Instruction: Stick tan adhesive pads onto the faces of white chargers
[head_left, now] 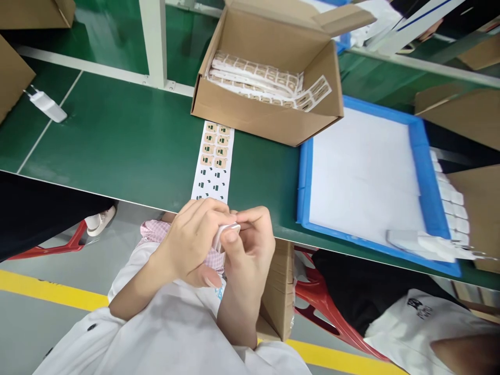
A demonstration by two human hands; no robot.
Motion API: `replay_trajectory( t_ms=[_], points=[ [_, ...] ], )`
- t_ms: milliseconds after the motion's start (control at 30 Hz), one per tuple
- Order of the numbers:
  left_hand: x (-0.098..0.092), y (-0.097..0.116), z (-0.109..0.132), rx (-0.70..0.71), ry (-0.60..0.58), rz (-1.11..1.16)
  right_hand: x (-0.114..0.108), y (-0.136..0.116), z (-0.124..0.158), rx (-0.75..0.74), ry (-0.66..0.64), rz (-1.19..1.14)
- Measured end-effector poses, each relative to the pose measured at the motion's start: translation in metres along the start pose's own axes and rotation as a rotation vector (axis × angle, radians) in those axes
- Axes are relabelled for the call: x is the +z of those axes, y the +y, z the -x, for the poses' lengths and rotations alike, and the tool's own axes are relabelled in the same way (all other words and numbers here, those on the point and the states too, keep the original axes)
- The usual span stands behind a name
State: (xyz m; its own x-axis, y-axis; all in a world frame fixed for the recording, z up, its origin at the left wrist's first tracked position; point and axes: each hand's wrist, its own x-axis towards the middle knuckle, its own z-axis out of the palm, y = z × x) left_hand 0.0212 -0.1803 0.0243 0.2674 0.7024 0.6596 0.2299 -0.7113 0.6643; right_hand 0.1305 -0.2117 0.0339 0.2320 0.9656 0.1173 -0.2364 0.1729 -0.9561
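Observation:
My left hand (191,239) and my right hand (250,245) meet over the front edge of the green conveyor belt (117,140). Both grip a small white plug charger (224,234), which my fingers mostly hide. Pink checked cloth (156,230) lies under my left wrist and shows between my hands. Just beyond my hands, a paper strip of printed labels (213,161) lies on the belt, its near end almost touching my left fingers.
An open cardboard box (219,88) holding label strips stands on the belt. To the right is a blue tray (304,187) lined with white. Several white chargers (451,208) sit in a row past it, one blurred charger (433,246) lies nearer, and another (47,105) rests far left. A co-worker's white sleeve (414,328) shows lower right.

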Motion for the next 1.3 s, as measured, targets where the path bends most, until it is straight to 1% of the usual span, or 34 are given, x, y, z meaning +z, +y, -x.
replay_trajectory(
  t_ms=[100, 167, 267, 300, 367, 567, 700, 800, 833, 900, 967, 1000, 1033, 1100, 1167, 1300],
  points=[
    [0.003, -0.001, 0.004, -0.037, 0.003, 0.125, -0.003, -0.003, 0.001, -0.004, 0.025, -0.015],
    [0.005, -0.003, 0.007, -0.097, -0.005, 0.316, -0.004, -0.006, 0.002, 0.009, 0.059, 0.017],
    [0.009, -0.005, 0.012, -0.218, -0.020, 0.683, -0.003, -0.009, 0.005, 0.031, 0.069, 0.013],
    [0.010, -0.005, 0.013, -0.251, -0.023, 0.774, -0.002, -0.009, 0.006, 0.029, 0.064, -0.006],
    [0.010, -0.004, 0.014, -0.288, -0.021, 0.862, -0.001, -0.008, 0.006, 0.014, 0.060, -0.046],
    [0.008, 0.001, 0.010, -0.337, -0.010, 0.873, 0.003, -0.007, 0.005, -0.042, 0.080, -0.166],
    [0.007, 0.002, 0.009, -0.353, -0.029, 0.933, 0.005, -0.008, 0.005, -0.026, 0.075, -0.155],
    [0.006, 0.001, 0.009, -0.379, -0.049, 0.997, 0.003, -0.009, 0.006, -0.042, 0.062, -0.159],
    [0.004, 0.001, 0.009, -0.390, -0.060, 1.005, 0.001, -0.011, 0.006, -0.048, 0.046, -0.167],
    [-0.001, 0.002, 0.008, -0.437, -0.098, 0.982, -0.004, -0.014, 0.006, -0.055, -0.038, -0.195],
    [-0.007, 0.007, 0.007, -0.543, -0.123, 0.952, -0.011, -0.019, 0.004, -0.053, -0.164, -0.226],
    [-0.009, 0.011, 0.006, -0.601, -0.119, 0.951, -0.014, -0.022, 0.003, -0.058, -0.200, -0.246],
    [-0.010, 0.015, 0.004, -0.651, -0.100, 0.963, -0.016, -0.024, 0.002, -0.070, -0.205, -0.267],
    [-0.010, 0.022, 0.001, -0.711, -0.048, 1.005, -0.019, -0.028, 0.001, -0.103, -0.151, -0.304],
    [-0.008, 0.028, -0.001, -0.723, -0.012, 1.028, -0.020, -0.030, 0.002, -0.120, -0.098, -0.331],
    [-0.006, 0.031, -0.003, -0.724, 0.006, 0.994, -0.019, -0.029, 0.003, -0.119, -0.084, -0.335]
  ],
)
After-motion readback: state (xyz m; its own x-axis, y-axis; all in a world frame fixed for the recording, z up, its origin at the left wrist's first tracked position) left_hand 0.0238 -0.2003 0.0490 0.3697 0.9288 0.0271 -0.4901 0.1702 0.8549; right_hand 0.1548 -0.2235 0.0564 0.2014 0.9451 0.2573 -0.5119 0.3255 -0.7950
